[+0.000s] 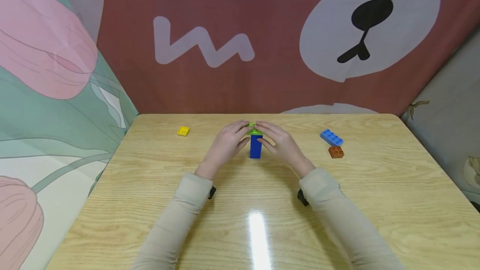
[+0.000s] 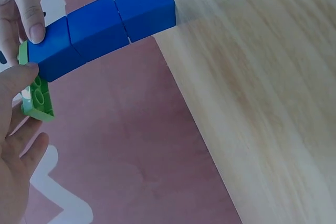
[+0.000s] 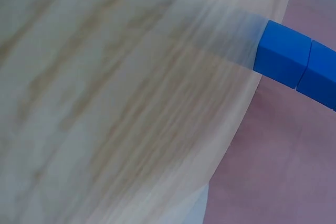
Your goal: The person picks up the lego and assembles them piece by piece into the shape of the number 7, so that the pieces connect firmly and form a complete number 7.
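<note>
At bench centre: blue brick tower upright | left hand, right hand fingers pinching green brick on its top | blue plate, brown brick right

Sleeves: we see long beige sleeves on both arms, snug and ribbed at the cuffs.
Wrists: small black devices peek from under each cuff.
Hands: left hand and right hand, bare, no rings.
</note>
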The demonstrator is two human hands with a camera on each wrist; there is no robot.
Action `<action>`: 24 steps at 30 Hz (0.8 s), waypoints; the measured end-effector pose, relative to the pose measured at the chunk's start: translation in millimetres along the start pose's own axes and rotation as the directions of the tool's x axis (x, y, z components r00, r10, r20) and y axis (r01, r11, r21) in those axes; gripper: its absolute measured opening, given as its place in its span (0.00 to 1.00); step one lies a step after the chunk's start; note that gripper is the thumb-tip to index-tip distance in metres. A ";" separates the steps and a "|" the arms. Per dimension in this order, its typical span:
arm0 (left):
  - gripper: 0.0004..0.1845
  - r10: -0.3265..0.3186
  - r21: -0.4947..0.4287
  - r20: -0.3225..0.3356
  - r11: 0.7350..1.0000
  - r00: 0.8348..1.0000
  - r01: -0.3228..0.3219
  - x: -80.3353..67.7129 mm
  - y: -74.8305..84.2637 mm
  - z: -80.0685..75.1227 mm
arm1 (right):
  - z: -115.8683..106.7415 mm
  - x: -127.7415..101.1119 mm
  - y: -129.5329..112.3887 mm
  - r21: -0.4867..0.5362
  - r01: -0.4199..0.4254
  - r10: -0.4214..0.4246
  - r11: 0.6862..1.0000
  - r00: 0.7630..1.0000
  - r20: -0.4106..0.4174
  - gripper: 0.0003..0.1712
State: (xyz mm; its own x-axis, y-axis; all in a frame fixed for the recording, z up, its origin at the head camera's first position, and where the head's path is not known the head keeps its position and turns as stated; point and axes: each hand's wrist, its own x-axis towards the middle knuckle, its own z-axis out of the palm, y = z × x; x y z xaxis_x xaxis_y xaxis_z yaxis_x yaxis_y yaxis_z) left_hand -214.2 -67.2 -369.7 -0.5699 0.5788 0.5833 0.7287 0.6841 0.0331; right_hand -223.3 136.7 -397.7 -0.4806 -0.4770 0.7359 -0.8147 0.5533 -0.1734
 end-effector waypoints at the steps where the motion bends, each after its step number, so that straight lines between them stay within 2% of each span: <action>1: 0.17 0.004 0.001 -0.002 1.000 1.000 -0.004 -0.4 0.1 0.3 | 0.5 -0.6 -0.1 -0.003 0.000 0.000 1.000 1.000 -0.002 0.25; 13: 0.19 0.027 0.065 0.023 0.998 0.999 -0.028 -5.5 -0.5 1.3 | 2.4 -4.6 -1.1 -0.057 0.029 -0.029 0.998 1.000 -0.004 0.27; 24: 0.22 0.044 0.096 0.021 0.994 0.999 -0.046 -6.0 1.7 -0.8 | 1.9 -6.0 -2.3 -0.050 0.023 -0.024 0.998 1.000 -0.021 0.27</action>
State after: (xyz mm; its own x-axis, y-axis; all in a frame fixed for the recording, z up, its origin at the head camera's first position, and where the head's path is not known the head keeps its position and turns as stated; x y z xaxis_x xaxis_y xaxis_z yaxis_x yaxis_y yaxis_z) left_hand -209.3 -69.9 -372.5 -0.5452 0.6174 0.5671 0.7140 0.6964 -0.0719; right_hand -219.2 137.0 -402.9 -0.4544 -0.4757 0.7532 -0.8082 0.5758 -0.1238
